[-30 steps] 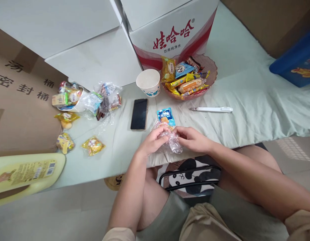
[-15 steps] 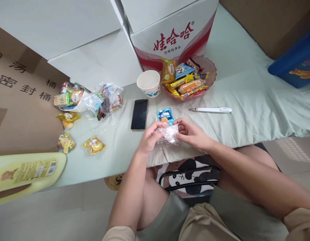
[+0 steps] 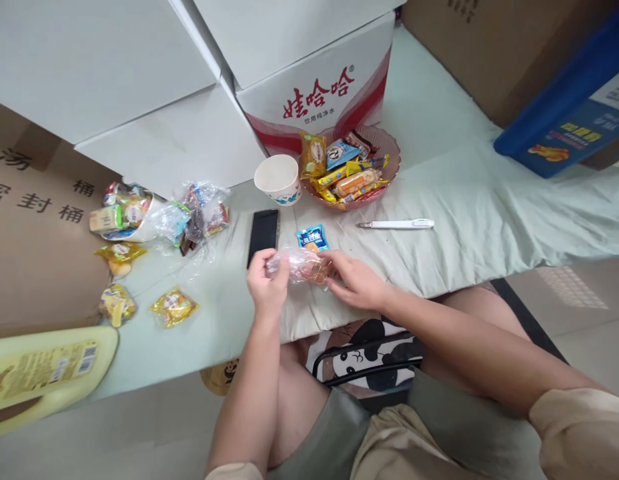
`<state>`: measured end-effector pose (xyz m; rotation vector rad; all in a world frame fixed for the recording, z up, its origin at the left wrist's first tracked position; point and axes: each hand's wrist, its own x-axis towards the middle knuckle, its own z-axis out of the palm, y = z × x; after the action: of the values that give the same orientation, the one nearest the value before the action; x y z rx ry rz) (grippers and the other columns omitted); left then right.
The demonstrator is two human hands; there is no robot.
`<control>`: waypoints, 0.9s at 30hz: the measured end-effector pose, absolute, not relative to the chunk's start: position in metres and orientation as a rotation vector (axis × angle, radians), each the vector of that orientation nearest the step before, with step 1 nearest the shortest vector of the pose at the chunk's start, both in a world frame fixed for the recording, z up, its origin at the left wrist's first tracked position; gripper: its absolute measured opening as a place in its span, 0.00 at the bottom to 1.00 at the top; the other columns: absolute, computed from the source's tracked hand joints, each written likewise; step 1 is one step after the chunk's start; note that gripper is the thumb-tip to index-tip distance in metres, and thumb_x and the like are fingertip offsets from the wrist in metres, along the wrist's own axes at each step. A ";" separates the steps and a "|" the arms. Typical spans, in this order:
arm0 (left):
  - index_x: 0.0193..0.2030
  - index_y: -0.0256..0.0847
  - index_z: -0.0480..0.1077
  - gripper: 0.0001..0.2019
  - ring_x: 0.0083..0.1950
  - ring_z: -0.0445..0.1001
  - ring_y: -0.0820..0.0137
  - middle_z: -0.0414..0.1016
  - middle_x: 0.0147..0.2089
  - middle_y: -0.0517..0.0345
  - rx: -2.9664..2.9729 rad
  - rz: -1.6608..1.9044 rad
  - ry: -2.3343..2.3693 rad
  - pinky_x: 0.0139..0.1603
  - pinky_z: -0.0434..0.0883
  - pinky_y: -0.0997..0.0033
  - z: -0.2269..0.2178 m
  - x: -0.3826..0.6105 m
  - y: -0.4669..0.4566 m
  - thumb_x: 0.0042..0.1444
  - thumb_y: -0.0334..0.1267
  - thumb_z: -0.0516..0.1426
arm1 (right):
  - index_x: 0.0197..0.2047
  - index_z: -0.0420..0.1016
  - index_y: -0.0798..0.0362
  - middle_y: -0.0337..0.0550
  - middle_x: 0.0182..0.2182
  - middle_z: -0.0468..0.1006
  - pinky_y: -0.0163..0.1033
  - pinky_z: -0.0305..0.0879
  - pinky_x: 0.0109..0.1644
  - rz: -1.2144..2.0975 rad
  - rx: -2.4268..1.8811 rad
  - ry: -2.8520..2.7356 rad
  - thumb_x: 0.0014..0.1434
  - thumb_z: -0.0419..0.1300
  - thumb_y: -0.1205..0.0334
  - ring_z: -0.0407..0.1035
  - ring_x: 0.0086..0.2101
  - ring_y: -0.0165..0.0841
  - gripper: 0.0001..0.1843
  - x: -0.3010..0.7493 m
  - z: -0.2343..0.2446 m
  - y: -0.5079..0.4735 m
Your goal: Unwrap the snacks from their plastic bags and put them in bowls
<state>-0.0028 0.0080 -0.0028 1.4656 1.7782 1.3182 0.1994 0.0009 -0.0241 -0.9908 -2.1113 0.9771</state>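
Note:
A crinkled clear plastic bag [image 3: 295, 261] is stretched between my two hands near the table's front edge. My left hand [image 3: 267, 287] pinches its left end between thumb and fingers. The fingers of my right hand [image 3: 358, 281] close on the bag's right end, where something reddish-brown shows through the film; its kind is too blurred to tell. Just behind the bag lies a small blue snack packet [image 3: 312, 235], its lower edge partly covered. A black phone [image 3: 263, 233] rests flat beside my left hand.
Behind stand a white paper cup [image 3: 277, 179] and a pink glass bowl [image 3: 393, 175] of wrapped snacks. A white utility knife [image 3: 397, 225] lies to the right. At left are a snack-filled cup [image 3: 142, 230], loose yellow packets [image 3: 174, 307] and a yellow jug [image 3: 49, 367].
The clear bag has gone from bunched between both hands to stretched sideways, with reddish-brown contents showing. My left hand has turned upright. The whole view has shifted slightly.

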 end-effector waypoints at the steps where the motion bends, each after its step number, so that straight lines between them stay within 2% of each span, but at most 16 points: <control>1: 0.38 0.42 0.69 0.11 0.32 0.68 0.71 0.69 0.32 0.62 1.480 1.408 1.874 0.36 0.67 0.72 -0.003 -0.006 0.009 0.53 0.46 0.61 | 0.60 0.64 0.54 0.55 0.50 0.76 0.43 0.67 0.42 0.927 -1.015 -2.204 0.66 0.51 0.59 0.72 0.41 0.39 0.21 0.198 -0.023 0.001; 4: 0.38 0.41 0.68 0.09 0.35 0.69 0.70 0.69 0.34 0.60 1.552 1.455 2.041 0.40 0.69 0.70 -0.003 -0.017 0.011 0.55 0.44 0.58 | 0.52 0.72 0.55 0.54 0.49 0.78 0.41 0.63 0.38 0.824 -1.009 -2.513 0.68 0.49 0.60 0.72 0.38 0.38 0.16 0.193 -0.017 0.001; 7: 0.39 0.42 0.67 0.08 0.43 0.72 0.67 0.71 0.39 0.56 1.683 1.414 2.105 0.48 0.71 0.67 -0.003 -0.025 0.010 0.57 0.43 0.57 | 0.48 0.75 0.55 0.52 0.49 0.79 0.39 0.60 0.38 0.783 -0.975 -2.651 0.69 0.47 0.61 0.73 0.39 0.37 0.17 0.190 -0.013 0.002; 13: 0.38 0.44 0.63 0.05 0.51 0.75 0.64 0.73 0.43 0.53 1.771 1.335 2.125 0.56 0.70 0.62 0.012 -0.024 0.029 0.57 0.37 0.56 | 0.51 0.75 0.55 0.53 0.51 0.79 0.40 0.61 0.39 0.815 -0.983 -2.658 0.69 0.48 0.61 0.75 0.43 0.38 0.17 0.191 -0.008 0.006; 17: 0.37 0.42 0.64 0.04 0.46 0.73 0.65 0.72 0.40 0.54 1.947 1.234 2.223 0.54 0.70 0.63 0.048 -0.016 0.086 0.55 0.33 0.57 | 0.55 0.74 0.54 0.52 0.53 0.78 0.41 0.63 0.41 0.849 -1.015 -2.688 0.69 0.48 0.61 0.75 0.44 0.40 0.18 0.191 -0.002 0.008; 21: 0.37 0.41 0.67 0.05 0.51 0.71 0.61 0.70 0.45 0.49 2.181 0.923 2.198 0.55 0.68 0.62 0.075 -0.004 0.155 0.52 0.31 0.57 | 0.53 0.74 0.53 0.51 0.52 0.79 0.41 0.65 0.41 0.861 -1.000 -2.697 0.69 0.48 0.61 0.75 0.44 0.40 0.17 0.192 0.001 0.009; 23: 0.39 0.40 0.70 0.07 0.49 0.72 0.59 0.72 0.43 0.48 2.265 0.584 2.145 0.54 0.68 0.62 0.080 0.004 0.182 0.51 0.33 0.58 | 0.52 0.74 0.54 0.51 0.51 0.79 0.42 0.66 0.40 0.859 -0.975 -2.693 0.69 0.48 0.61 0.75 0.43 0.40 0.16 0.192 -0.001 0.010; 25: 0.41 0.38 0.72 0.11 0.46 0.73 0.59 0.75 0.40 0.48 2.256 0.150 2.036 0.51 0.69 0.61 0.082 0.012 0.204 0.50 0.36 0.60 | 0.50 0.75 0.54 0.51 0.49 0.80 0.42 0.66 0.39 0.852 -0.951 -2.693 0.69 0.48 0.61 0.75 0.42 0.40 0.16 0.193 -0.003 0.010; 27: 0.43 0.37 0.74 0.15 0.39 0.73 0.62 0.77 0.37 0.51 2.182 -0.132 1.905 0.45 0.70 0.64 0.081 0.019 0.220 0.49 0.40 0.61 | 0.49 0.75 0.55 0.51 0.48 0.80 0.42 0.66 0.38 0.850 -0.936 -2.691 0.69 0.48 0.61 0.75 0.41 0.39 0.16 0.193 -0.005 0.012</control>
<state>0.0191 0.2202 0.0813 2.1818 1.9054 -0.1323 0.1934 0.0116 -0.0053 -0.9362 -2.6913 0.8504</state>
